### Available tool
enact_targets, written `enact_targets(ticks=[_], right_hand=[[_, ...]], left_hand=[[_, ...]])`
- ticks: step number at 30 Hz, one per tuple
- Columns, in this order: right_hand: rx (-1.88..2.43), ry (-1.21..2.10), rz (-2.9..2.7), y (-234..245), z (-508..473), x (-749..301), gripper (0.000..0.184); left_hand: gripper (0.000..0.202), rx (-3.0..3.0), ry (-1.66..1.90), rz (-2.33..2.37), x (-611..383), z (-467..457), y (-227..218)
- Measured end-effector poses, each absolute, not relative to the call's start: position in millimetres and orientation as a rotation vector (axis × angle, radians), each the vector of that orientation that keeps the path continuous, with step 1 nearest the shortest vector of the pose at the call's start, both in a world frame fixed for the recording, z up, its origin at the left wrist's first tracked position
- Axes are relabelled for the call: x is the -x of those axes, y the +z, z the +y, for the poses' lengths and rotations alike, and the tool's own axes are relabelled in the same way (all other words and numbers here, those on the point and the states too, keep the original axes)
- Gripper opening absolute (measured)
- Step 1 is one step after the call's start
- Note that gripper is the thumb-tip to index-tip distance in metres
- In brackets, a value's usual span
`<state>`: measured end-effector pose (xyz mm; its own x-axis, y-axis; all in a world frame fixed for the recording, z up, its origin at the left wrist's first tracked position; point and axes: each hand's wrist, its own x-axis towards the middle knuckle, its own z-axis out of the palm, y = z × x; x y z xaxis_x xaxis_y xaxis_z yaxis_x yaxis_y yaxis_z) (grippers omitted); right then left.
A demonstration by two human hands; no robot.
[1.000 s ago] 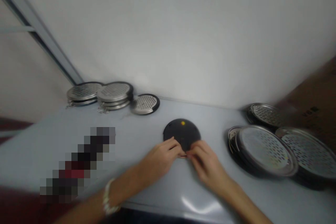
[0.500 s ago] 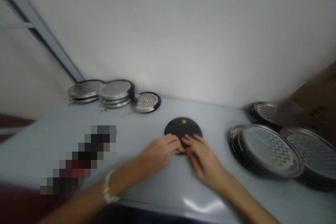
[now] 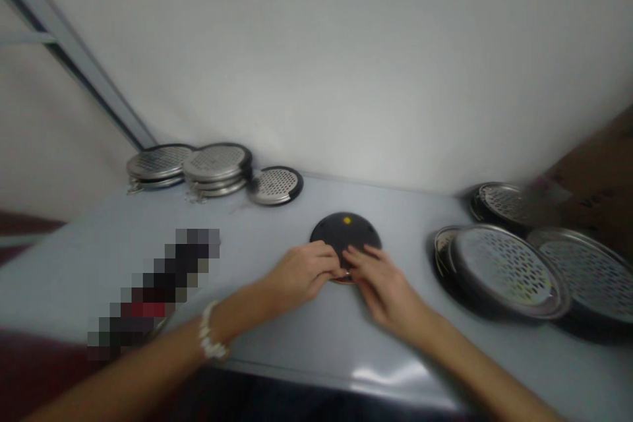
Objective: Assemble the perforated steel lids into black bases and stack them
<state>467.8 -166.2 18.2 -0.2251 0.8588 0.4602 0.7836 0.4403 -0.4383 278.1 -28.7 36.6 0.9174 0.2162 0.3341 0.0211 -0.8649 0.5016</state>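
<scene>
A round black disc with a yellow mark near its far edge lies on the table before me. A thin reddish-orange line shows along its near rim. My left hand is closed at the near left of this rim, fingers bent and pressed together. From the right, my right hand grips the same rim, its fingers slightly apart on the disc's top and its thumb low at the edge. Both sets of fingertips almost meet at the near middle. What lies under them is hidden.
Along the wall at the left stand stacked perforated metal discs and a single perforated disc. Larger perforated round pieces lie at the right, beside a brown carton. A pixelated dark object is on the left. The table's front edge is close.
The view has shifted slightly, so the table and its things sit a little higher in the picture. Both hands stay at the disc's near rim, with only slight finger movement.
</scene>
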Motion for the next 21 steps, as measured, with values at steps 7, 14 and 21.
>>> enact_targets(ticks=[7, 14, 21], right_hand=[[1.398, 0.267, -1.969, 21.3, -172.2, -471.1, 0.033], [1.415, 0.165, -1.861, 18.8, -174.5, -469.1, 0.017], [1.387, -0.174, -1.995, 34.4, -170.6, -464.9, 0.031]], left_hand=[[0.020, -2.546, 0.464, 0.164, -286.0, -28.6, 39.2], [0.043, -2.748, 0.315, 0.440, -289.5, -49.6, 53.3], [0.044, -3.015, 0.473, 0.449, -294.1, -55.5, 41.3]])
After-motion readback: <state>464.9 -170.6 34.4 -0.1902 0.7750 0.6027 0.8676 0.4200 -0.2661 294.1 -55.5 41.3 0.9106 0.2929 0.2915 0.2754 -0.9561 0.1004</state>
